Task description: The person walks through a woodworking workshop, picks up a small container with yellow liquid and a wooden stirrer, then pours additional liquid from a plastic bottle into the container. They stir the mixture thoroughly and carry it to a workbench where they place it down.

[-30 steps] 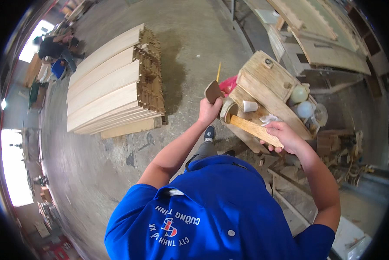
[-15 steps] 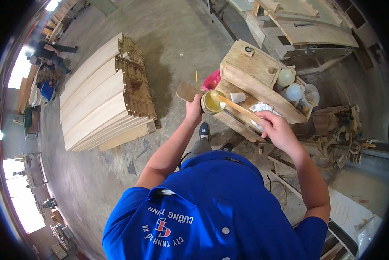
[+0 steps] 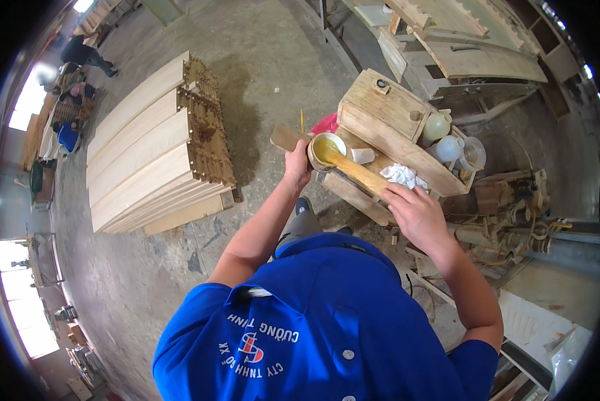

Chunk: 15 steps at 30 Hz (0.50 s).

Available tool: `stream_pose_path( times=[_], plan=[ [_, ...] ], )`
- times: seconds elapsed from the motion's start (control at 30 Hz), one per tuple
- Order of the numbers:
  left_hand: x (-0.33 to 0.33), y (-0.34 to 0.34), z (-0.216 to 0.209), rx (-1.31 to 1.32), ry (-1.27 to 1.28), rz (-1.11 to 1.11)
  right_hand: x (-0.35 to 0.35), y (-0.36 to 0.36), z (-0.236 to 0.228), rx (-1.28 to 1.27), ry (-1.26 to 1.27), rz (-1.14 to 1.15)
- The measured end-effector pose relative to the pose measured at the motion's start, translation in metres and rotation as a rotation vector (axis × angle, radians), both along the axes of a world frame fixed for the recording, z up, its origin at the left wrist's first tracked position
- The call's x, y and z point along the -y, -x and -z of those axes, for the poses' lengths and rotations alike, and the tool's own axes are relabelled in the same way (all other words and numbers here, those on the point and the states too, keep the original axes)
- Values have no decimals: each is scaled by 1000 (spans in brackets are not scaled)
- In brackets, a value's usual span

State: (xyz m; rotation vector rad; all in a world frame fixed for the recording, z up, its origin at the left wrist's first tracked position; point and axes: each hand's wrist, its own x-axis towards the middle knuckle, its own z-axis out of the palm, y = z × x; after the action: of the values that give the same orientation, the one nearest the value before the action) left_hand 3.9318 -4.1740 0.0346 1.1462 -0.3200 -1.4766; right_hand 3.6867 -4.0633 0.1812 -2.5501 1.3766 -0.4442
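Note:
A small round cup (image 3: 312, 158) with yellowish liquid (image 3: 326, 150) inside is held up in front of me. My left hand (image 3: 298, 164) grips it, and a flat brown wooden piece (image 3: 287, 138), seemingly its handle, sticks out on the left. My right hand (image 3: 417, 214) is closed on the near end of a flat wooden stick (image 3: 356, 172). The stick's far end dips into the liquid, blurred by motion. Just beyond the cup are a white plastic cup (image 3: 362, 156) lying on its side, a crumpled white cloth (image 3: 405, 176) and a pink bag (image 3: 325, 124), partly hidden.
A wooden box cart (image 3: 393, 136) stands ahead, carrying pale plastic bottles (image 3: 437, 125) and a clear tub (image 3: 473, 154). Stacked curved wooden panels (image 3: 145, 150) stand on the floor to the left. Machinery (image 3: 513, 210) lies right. People (image 3: 86, 55) are far left.
My right hand has moved left and slightly down with the stick, whose flat face now shows broader. The left hand and cup have shifted slightly left.

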Motion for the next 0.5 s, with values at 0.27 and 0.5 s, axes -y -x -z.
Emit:
stream_pose_path(
  times=[0.27,0.5],
  plan=[
    [14,-18,13,-89,-66,93,-15,-14,-11,8,-83,66],
    [14,-39,13,-62,-102,205,-22,-42,-24,-1,-29,108]
  ],
)
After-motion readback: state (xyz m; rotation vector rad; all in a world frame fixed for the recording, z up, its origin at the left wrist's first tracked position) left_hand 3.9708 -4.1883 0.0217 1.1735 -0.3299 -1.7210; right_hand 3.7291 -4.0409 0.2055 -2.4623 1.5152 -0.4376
